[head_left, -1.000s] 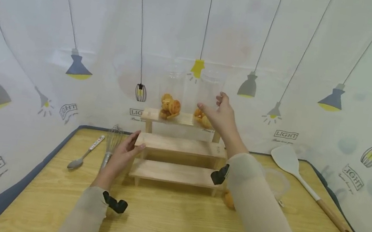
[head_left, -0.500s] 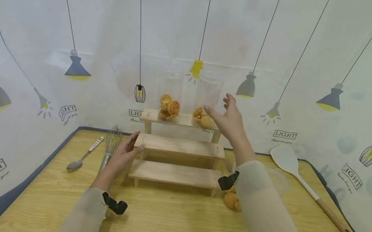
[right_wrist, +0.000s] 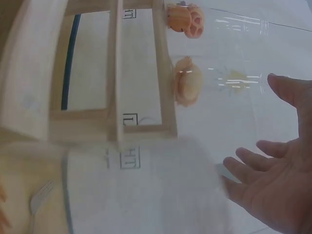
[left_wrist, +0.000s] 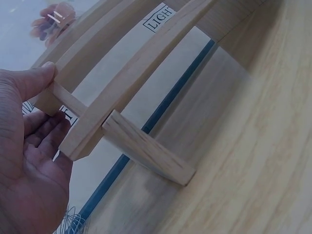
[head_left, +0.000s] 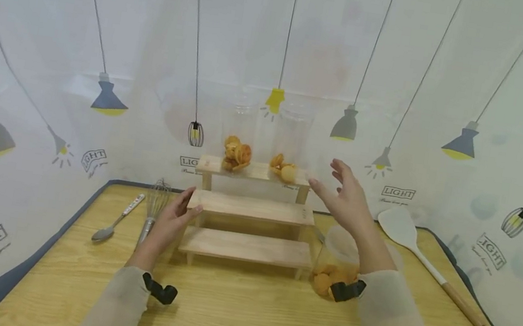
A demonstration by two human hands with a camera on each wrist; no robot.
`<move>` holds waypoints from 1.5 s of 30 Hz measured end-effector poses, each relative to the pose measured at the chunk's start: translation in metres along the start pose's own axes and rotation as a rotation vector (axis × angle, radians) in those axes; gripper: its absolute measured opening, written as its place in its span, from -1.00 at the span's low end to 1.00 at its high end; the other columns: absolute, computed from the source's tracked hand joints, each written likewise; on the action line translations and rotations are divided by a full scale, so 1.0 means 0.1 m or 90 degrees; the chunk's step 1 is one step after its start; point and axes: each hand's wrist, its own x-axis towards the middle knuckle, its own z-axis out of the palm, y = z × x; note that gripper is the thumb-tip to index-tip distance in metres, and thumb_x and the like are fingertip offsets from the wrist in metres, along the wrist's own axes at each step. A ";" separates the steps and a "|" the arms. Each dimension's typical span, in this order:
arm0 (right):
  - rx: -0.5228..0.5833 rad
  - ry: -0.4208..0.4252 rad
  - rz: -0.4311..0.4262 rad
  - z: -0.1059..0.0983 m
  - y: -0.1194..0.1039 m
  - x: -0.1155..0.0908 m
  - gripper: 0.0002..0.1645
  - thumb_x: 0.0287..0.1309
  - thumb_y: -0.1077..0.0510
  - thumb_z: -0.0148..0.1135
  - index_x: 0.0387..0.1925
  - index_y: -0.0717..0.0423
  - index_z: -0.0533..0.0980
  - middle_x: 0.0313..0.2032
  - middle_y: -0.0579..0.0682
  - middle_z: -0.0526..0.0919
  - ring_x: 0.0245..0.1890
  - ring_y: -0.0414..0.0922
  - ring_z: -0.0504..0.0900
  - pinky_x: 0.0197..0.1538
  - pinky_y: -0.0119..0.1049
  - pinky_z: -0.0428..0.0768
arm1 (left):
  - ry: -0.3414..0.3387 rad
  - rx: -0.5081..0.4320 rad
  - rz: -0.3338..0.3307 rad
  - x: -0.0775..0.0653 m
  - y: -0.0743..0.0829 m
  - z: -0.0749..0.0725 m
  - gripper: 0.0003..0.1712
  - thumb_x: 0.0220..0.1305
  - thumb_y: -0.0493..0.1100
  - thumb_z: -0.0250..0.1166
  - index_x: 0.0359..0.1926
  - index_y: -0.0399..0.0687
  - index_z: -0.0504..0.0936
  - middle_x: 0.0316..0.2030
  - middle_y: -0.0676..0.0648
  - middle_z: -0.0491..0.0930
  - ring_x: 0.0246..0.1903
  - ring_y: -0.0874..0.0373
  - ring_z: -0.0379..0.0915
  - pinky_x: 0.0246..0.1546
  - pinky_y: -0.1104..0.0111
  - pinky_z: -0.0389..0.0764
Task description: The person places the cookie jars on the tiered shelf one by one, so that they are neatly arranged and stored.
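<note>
A three-tier wooden stand (head_left: pixel 252 206) stands on the table. My left hand (head_left: pixel 170 224) grips the left end of its middle tier; the left wrist view has the thumb (left_wrist: pixel 43 78) against the wood and the fingers bent beneath. Two clear jars hold orange-brown shell- and wheel-shaped snacks on the top tier: the left jar (head_left: pixel 240 126) and the right jar (head_left: pixel 292 136). My right hand (head_left: pixel 347 207) hangs in the air to the right of the top tier, fingers spread, holding nothing. Below it, a third clear jar (head_left: pixel 343 244) with orange snacks stands on the table, partly hidden by the right forearm.
A whisk (head_left: pixel 153 209) and a spoon (head_left: pixel 118 219) lie left of the stand. To the right rests a white spatula (head_left: pixel 401 227) with a wooden handle. A fork-like utensil (right_wrist: pixel 41 199) shows in the right wrist view. A lamp-printed cloth (head_left: pixel 408 66) surrounds the table.
My right hand has drawn away from the right jar on the top tier, moving right and down. More of the jar on the table now shows. The left hand has stayed on the stand.
</note>
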 end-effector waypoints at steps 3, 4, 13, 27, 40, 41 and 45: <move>-0.025 -0.012 -0.011 0.00 0.13 -0.19 0.01 0.35 -0.33 0.15 0.55 0.13 0.05 0.50 0.16 0.18 0.48 0.14 0.19 0.43 0.14 0.28 | 0.001 -0.001 -0.001 0.00 -0.01 0.00 -0.13 0.49 -0.02 0.22 0.60 -0.10 -0.03 0.56 -0.18 -0.04 0.53 -0.05 -0.09 0.49 0.09 0.09; -0.029 -0.018 -0.012 0.00 0.16 -0.26 -0.01 0.36 -0.33 0.15 0.54 0.13 0.08 0.49 0.16 0.20 0.46 0.15 0.22 0.41 0.13 0.31 | 0.001 -0.001 -0.002 -0.01 -0.01 0.00 -0.14 0.49 -0.02 0.22 0.60 -0.09 -0.02 0.56 -0.19 -0.04 0.53 -0.05 -0.10 0.49 0.10 0.09; -0.059 -0.024 -0.049 0.08 0.34 -0.60 -0.21 0.42 -0.20 0.16 0.44 0.17 0.24 0.38 0.16 0.38 0.36 0.15 0.38 0.37 0.10 0.39 | 0.002 0.004 -0.005 -0.01 0.01 0.01 -0.15 0.50 -0.02 0.20 0.60 -0.07 -0.03 0.57 -0.18 -0.06 0.54 -0.05 -0.11 0.49 0.08 0.09; -0.224 0.011 -0.080 0.11 0.42 -0.82 -0.32 0.43 -0.25 0.11 0.32 0.12 0.43 0.27 0.16 0.52 0.25 0.22 0.47 0.22 0.24 0.48 | 0.019 0.009 0.027 0.15 -0.35 -0.04 -0.05 0.40 0.21 0.26 0.60 0.08 0.01 0.56 -0.06 0.00 0.53 0.03 -0.09 0.51 0.09 0.06; -0.277 0.009 -0.039 -0.02 0.59 -0.97 0.01 0.19 -0.49 0.20 0.42 0.06 0.30 0.37 0.20 0.38 0.28 0.27 0.41 0.14 0.32 0.49 | 0.000 -0.001 0.001 0.05 -0.08 -0.01 -0.14 0.49 -0.03 0.21 0.60 -0.10 -0.03 0.56 -0.18 -0.05 0.54 -0.04 -0.12 0.51 0.08 0.04; -0.280 0.003 -0.030 -0.03 0.60 -0.98 0.04 0.16 -0.52 0.20 0.44 0.05 0.28 0.37 0.22 0.38 0.27 0.29 0.41 0.11 0.34 0.49 | 0.000 0.002 0.001 0.02 -0.05 0.00 -0.14 0.50 -0.03 0.21 0.60 -0.11 -0.03 0.56 -0.19 -0.05 0.54 -0.04 -0.12 0.51 0.08 0.04; -0.292 -0.020 -0.014 -0.08 0.64 -1.01 0.15 0.09 -0.57 0.21 0.48 0.06 0.21 0.38 0.27 0.34 0.27 0.32 0.39 0.08 0.37 0.50 | 0.004 0.006 0.001 -0.01 0.00 0.02 -0.15 0.50 -0.03 0.20 0.60 -0.11 -0.02 0.56 -0.19 -0.05 0.54 -0.05 -0.12 0.50 0.08 0.06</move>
